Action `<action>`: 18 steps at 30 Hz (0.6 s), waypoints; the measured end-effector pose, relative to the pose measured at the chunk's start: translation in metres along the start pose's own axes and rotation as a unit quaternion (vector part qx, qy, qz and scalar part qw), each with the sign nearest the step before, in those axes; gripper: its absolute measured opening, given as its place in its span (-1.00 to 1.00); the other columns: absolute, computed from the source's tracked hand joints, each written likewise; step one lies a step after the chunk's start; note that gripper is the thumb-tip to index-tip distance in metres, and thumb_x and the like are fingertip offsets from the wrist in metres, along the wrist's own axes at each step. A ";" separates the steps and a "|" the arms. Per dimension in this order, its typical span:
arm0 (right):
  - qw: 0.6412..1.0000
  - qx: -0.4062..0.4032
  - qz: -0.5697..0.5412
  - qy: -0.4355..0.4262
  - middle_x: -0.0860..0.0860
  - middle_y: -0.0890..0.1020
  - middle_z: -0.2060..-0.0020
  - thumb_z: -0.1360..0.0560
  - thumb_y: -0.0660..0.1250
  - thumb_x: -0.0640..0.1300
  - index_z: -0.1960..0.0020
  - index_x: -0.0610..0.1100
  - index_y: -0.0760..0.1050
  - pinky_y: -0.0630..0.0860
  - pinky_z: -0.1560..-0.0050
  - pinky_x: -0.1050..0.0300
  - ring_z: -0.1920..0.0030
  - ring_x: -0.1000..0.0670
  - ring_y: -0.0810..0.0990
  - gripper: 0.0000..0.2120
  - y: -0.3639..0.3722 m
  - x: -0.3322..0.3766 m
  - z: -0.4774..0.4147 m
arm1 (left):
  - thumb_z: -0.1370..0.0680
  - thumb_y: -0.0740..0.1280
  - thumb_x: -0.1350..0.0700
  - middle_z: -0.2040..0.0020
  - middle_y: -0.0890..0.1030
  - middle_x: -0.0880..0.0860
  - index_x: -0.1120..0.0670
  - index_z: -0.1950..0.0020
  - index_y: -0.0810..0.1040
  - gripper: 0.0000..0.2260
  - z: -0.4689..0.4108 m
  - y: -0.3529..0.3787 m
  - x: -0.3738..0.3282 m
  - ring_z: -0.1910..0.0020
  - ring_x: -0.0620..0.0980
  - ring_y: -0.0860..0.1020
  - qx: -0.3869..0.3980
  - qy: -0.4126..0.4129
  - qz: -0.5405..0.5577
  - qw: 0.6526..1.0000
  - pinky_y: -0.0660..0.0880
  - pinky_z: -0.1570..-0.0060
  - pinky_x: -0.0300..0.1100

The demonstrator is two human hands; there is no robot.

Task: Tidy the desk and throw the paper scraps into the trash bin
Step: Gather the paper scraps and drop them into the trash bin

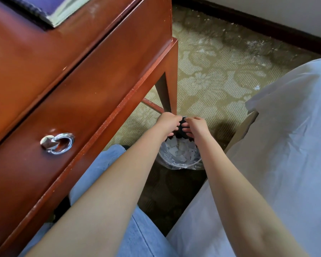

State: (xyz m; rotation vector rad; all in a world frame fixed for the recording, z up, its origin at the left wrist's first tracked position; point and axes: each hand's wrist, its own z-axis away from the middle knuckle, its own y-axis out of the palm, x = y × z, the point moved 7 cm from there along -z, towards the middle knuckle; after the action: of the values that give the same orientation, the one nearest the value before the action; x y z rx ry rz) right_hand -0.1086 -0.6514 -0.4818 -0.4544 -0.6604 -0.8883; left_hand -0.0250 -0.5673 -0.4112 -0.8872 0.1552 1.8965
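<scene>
A small trash bin (182,165) lined with a clear plastic bag stands on the carpet between the desk and the bed. White paper scraps (183,150) lie piled inside it. My left hand (168,123) and my right hand (195,127) hang side by side over the bin's far rim, fingers spread and pointing down into it. I see nothing gripped in either hand. One loose scrap (170,140) shows just under the fingers of my left hand.
The red-brown wooden desk (100,62) fills the left, with a drawer and its metal ring handle (58,143); its leg (168,93) stands just behind the bin. A book (50,10) lies on the desktop. A white-sheeted bed (285,145) borders the right. Patterned carpet (211,71) lies beyond.
</scene>
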 end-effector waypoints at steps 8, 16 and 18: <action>0.993 -0.001 -0.071 -0.095 0.01 0.54 0.33 -0.56 0.17 -0.23 0.10 -0.10 0.43 0.35 0.34 0.22 0.40 0.06 0.46 -0.89 0.007 0.071 0.073 | -0.56 0.23 0.13 0.03 0.57 0.06 0.00 0.19 0.46 -0.87 0.064 -0.041 -0.031 0.07 -0.03 0.54 -0.058 0.119 0.044 0.990 0.51 0.08 -0.14; 0.964 0.052 -0.125 -0.231 0.03 0.58 0.36 -0.55 0.17 -0.26 0.11 -0.09 0.49 0.41 0.30 0.23 0.39 0.07 0.50 -0.84 0.026 0.144 0.202 | -0.54 0.27 0.17 0.17 0.58 -0.05 0.06 0.08 0.53 -0.94 0.193 -0.101 -0.078 0.09 -0.07 0.55 -0.126 0.340 0.075 0.929 0.49 0.13 -0.22; 0.951 0.081 -0.120 -0.274 0.03 0.59 0.37 -0.53 0.18 -0.28 0.13 -0.10 0.51 0.43 0.35 0.27 0.40 0.07 0.53 -0.83 0.040 0.159 0.241 | -0.54 0.27 0.22 0.20 0.59 -0.03 0.11 0.06 0.54 -0.93 0.231 -0.123 -0.082 0.19 -0.15 0.56 -0.143 0.384 0.116 0.905 0.47 0.22 -0.35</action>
State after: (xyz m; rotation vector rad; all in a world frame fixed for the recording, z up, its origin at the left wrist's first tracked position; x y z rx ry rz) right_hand -0.0835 -0.5700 -0.2031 -0.4824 -1.3123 -0.9305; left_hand -0.0222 -0.4589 -0.1591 -1.8646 0.4796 1.7005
